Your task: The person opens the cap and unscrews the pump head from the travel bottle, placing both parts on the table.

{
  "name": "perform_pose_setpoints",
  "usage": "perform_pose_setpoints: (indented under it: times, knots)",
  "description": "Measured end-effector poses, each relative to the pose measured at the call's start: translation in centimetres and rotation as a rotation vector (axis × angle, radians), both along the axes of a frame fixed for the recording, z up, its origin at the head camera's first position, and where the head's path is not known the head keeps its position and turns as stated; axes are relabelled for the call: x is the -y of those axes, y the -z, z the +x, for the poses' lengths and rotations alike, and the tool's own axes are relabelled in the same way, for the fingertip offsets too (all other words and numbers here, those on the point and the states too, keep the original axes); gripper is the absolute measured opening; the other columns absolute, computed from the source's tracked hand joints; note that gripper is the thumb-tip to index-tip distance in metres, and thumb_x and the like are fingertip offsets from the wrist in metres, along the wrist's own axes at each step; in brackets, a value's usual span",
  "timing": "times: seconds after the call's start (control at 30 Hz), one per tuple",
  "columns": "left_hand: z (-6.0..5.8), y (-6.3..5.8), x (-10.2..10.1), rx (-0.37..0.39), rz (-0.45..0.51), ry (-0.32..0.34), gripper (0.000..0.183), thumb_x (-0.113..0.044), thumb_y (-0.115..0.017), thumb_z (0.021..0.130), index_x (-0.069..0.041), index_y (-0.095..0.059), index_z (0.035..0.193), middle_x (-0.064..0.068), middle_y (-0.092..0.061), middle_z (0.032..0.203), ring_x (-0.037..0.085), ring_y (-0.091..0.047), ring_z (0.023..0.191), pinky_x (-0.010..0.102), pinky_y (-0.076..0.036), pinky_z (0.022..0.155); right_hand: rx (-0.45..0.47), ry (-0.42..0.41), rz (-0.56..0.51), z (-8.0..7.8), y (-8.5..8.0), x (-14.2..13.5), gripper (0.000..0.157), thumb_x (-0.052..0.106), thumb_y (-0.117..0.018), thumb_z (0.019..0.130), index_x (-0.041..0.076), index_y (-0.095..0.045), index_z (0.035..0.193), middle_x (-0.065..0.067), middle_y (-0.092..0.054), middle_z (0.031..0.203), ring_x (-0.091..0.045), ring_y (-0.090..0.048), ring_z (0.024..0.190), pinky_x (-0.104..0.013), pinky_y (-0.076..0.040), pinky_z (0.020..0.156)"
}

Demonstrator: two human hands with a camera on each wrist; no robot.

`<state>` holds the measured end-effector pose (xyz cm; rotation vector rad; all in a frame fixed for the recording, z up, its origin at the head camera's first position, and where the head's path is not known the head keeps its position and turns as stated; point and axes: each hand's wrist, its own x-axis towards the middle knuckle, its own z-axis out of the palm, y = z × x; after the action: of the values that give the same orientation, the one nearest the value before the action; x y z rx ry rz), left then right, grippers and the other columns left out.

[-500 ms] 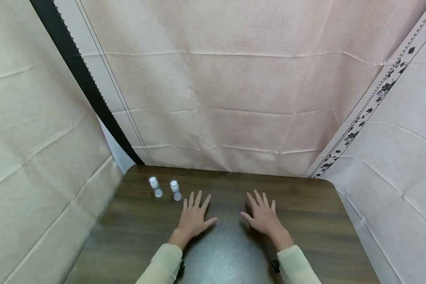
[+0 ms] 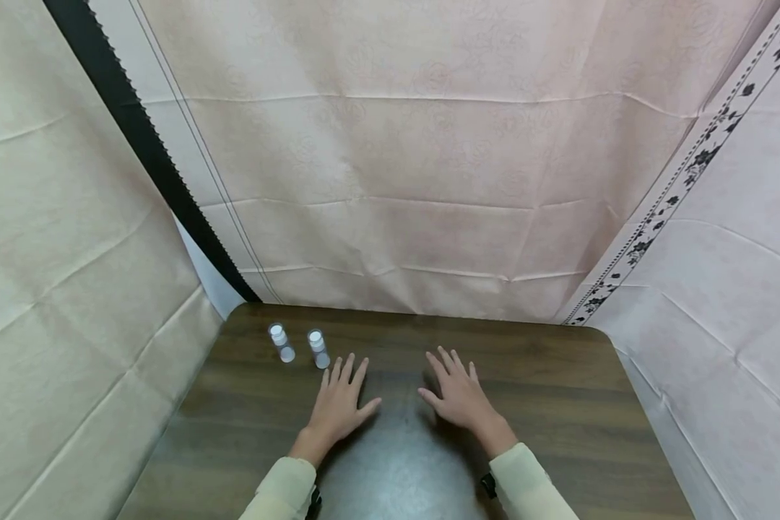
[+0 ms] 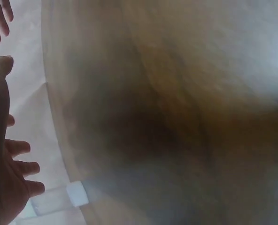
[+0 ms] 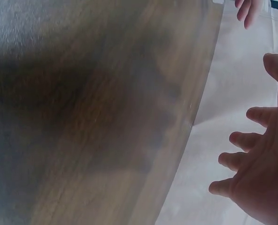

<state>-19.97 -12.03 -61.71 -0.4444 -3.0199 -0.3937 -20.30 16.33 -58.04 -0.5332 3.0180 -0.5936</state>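
Two small clear bottles with white caps stand near the table's far left corner: a left bottle [image 2: 282,344] and a right bottle [image 2: 319,350]. My left hand [image 2: 339,406] is spread over the table, its fingertips just in front of the right bottle and nothing in its grasp. To the right, my right hand [image 2: 458,393] hovers with fingers spread, also holding nothing. In the left wrist view, a white bottle cap [image 3: 77,193] shows beyond the left fingers [image 3: 28,168]. The right wrist view shows the right hand's fingers [image 4: 233,161] extended, with its shadow on the wood.
The brown wooden table [image 2: 559,404] has rounded far corners. Pale cloth [image 2: 396,180] hangs behind it, with more cloth at the left [image 2: 84,289] and right [image 2: 721,325]. A dark strip [image 2: 149,152] runs down the left side of the backdrop.
Both hands have shifted to the left, the left hand closer to the right bottle. The bottles stand as before; the view has turned slightly.
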Motion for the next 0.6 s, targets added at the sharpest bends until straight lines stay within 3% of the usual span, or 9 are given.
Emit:
perform_pose_setpoints:
  times: [0.4,0.6]
  knots:
    - [0.2,0.1,2.9,-0.112,0.148,-0.007,0.072,-0.051,-0.065,0.099,-0.009,-0.047,0.154,0.018,-0.048,0.156,0.039,-0.045,0.144,0.059,-0.04,0.115,0.007,-0.056,-0.003,0.0,0.3,1.1,0.071,0.049,-0.057,0.103,0.017,-0.034,0.162,-0.015,-0.029,0.169,-0.043,-0.032,0.153,-0.071,-0.027,0.117]
    - [-0.2,0.5,4.2,-0.235,0.218,-0.064,0.065,-0.046,-0.07,0.096,-0.004,-0.056,0.143,0.02,-0.06,0.14,0.038,-0.057,0.129,0.057,-0.049,0.104,-0.009,-0.046,0.006,-0.1,1.1,1.1,0.071,0.052,-0.054,0.104,0.019,-0.033,0.163,-0.012,-0.029,0.169,-0.04,-0.034,0.152,-0.068,-0.027,0.118]
